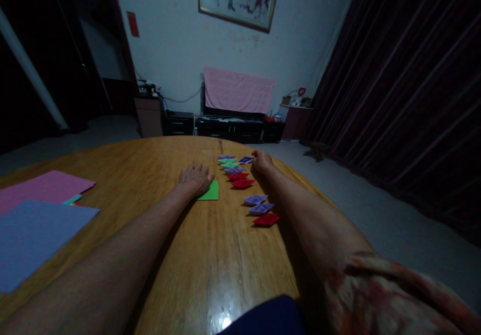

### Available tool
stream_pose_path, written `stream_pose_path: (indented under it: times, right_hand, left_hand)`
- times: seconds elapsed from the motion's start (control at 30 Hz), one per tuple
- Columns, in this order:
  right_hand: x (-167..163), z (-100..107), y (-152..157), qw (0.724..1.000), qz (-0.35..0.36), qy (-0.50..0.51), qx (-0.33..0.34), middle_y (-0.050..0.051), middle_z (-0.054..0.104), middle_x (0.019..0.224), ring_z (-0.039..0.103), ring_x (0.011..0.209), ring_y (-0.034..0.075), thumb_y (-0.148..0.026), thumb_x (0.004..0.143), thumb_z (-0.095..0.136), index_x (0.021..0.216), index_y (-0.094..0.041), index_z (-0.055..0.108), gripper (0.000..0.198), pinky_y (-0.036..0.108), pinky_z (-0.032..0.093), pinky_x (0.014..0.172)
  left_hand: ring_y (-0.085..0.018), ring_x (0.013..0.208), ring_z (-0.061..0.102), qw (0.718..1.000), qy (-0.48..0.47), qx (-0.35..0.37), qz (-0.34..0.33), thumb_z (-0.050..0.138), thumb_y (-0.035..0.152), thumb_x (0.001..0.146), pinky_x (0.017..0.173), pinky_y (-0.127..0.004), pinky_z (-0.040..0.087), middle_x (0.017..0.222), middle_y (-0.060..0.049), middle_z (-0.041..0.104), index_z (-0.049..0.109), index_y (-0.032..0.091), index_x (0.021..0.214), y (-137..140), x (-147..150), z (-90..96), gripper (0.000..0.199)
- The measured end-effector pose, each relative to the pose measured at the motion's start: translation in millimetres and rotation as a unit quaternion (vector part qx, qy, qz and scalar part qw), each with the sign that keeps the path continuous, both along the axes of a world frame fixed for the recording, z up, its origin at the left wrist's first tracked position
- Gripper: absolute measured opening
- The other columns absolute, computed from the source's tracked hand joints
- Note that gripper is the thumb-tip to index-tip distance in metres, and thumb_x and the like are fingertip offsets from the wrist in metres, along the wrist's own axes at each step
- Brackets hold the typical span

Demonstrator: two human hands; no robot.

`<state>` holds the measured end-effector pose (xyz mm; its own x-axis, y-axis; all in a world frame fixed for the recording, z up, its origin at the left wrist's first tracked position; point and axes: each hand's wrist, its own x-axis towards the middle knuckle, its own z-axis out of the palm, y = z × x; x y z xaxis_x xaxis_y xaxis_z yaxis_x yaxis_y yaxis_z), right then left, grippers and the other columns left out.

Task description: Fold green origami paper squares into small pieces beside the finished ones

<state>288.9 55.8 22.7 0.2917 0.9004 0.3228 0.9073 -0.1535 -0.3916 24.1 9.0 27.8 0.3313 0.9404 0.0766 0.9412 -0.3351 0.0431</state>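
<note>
We count ten folded paper boats on the round wooden desk (180, 265), though the far ones crowd so closely that the green count is our best reading. Six stand in a far group: one purple boat (226, 157) at the far end, two green boats (229, 165) close behind one another, a second purple boat (234, 170), then two red boats (242, 184). After a gap, three make a nearer group: two purple boats (260, 208) and one red boat (266, 219) closest to us. The tenth, a violet boat with pale edges (246, 160), is just right of the far group, at the fingertips of our right hand (262, 161), which is narrowed in a pinch on its right tip. Its long axis lies crosswise, one point toward the far group and the other toward the hand, the right end slightly farther from us. The nine others also lie crosswise, and the three nearest slant the same way. Our left hand (196, 178) rests palm down, fingers loosely spread, over one green sheet (211, 192), left of the boats, whose near edge and right corners show. At the far left of the desk we count two large sheets, one pink sheet (45, 189) and one blue sheet (41, 239) overlapping it on our side, with a small turquoise piece (73, 199) peeking out between them.
</note>
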Motion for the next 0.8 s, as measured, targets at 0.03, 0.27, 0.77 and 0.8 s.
stream_pose_path:
  times: [0.03,0.27,0.77,0.8]
  right_hand:
    - [-0.2,-1.1,0.4,1.0,0.004,-0.001,0.002,0.006,0.07,0.108,0.062,0.1,0.019,-0.012,0.079,0.057,0.109,-0.019,0.069,0.034,0.022,0.044,0.084]
    - [0.0,-3.9,-3.7,0.999,0.031,-0.004,0.011,0.005,0.072,0.096,0.063,0.089,0.018,-0.017,0.079,0.059,0.096,-0.019,0.073,0.022,0.023,0.044,0.079]
    - [2.5,-0.3,-5.9,0.999,0.039,-0.012,-0.002,0.004,0.073,0.096,0.065,0.095,0.019,-0.012,0.078,0.05,0.096,-0.019,0.075,0.031,0.022,0.045,0.08]
    - [2.6,0.4,-5.6,0.999,0.04,-0.012,-0.002,0.004,0.073,0.096,0.065,0.095,0.019,-0.012,0.079,0.05,0.096,-0.02,0.075,0.031,0.022,0.045,0.079]
  left_hand:
    - [-0.036,0.122,0.049,1.0,0.0,0.0,0.001,0.025,0.046,0.094,0.096,-0.051,0.042,0.135,-0.017,0.054,0.057,0.018,0.126,0.4,0.3,0.1,0.053]
    - [-0.036,0.12,0.051,1.0,0.005,0.008,-0.002,0.025,0.045,0.095,0.095,-0.05,0.043,0.132,-0.016,0.056,0.058,0.018,0.124,-3.4,-0.1,3.2,0.052]
    - [-0.037,0.122,0.05,1.0,0.004,0.007,-0.007,0.025,0.046,0.095,0.095,-0.051,0.042,0.134,-0.016,0.055,0.058,0.019,0.125,-2.7,-1.5,0.6,0.052]
    - [-0.037,0.122,0.05,1.0,0.004,0.007,-0.007,0.025,0.046,0.095,0.095,-0.051,0.042,0.134,-0.017,0.055,0.057,0.019,0.126,-3.1,-1.4,0.7,0.052]
